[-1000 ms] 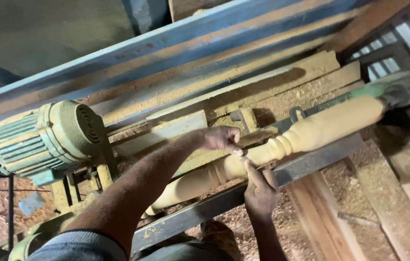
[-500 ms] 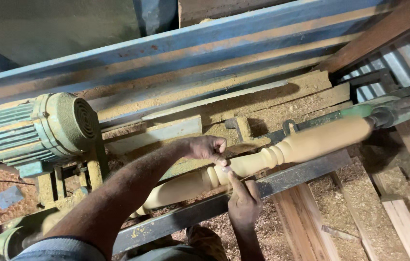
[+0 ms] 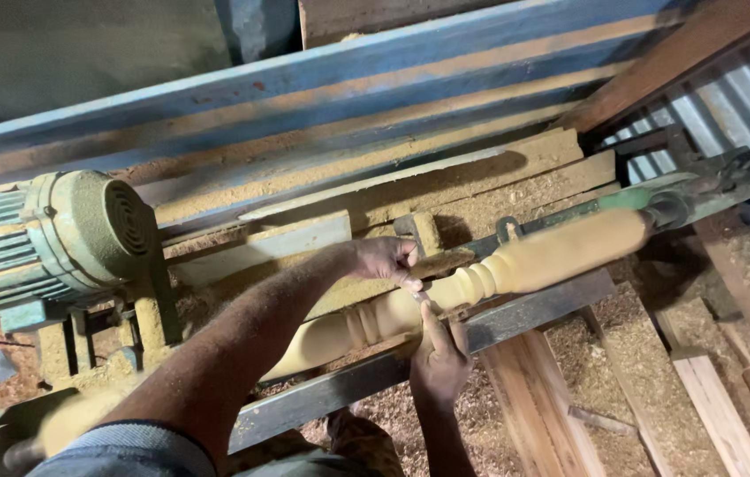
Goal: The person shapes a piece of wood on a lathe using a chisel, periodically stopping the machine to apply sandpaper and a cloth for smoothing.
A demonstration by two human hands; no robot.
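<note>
A long pale turned-wood spindle (image 3: 516, 269) runs across the middle of the frame, mounted on a dusty wood lathe between the green ribbed electric motor (image 3: 57, 238) at left and the dark metal tailstock (image 3: 702, 199) at upper right. It looks stiff, dense and fairly heavy; its surface is smooth and blurred at the thick right end, as if spinning, so the plain thick cylinder would be the safest place to grip once it is at rest, not the thin beaded waist. The left hand (image 3: 384, 261) reaches over from above, fingers pinched together on something small I cannot make out, just at the beads. The right hand (image 3: 439, 358) comes from below, fingers together and pointing up, touching the spindle's underside. Coarse tan sawdust (image 3: 640, 371) coats the steel rail (image 3: 534, 309) and planks.
</note>
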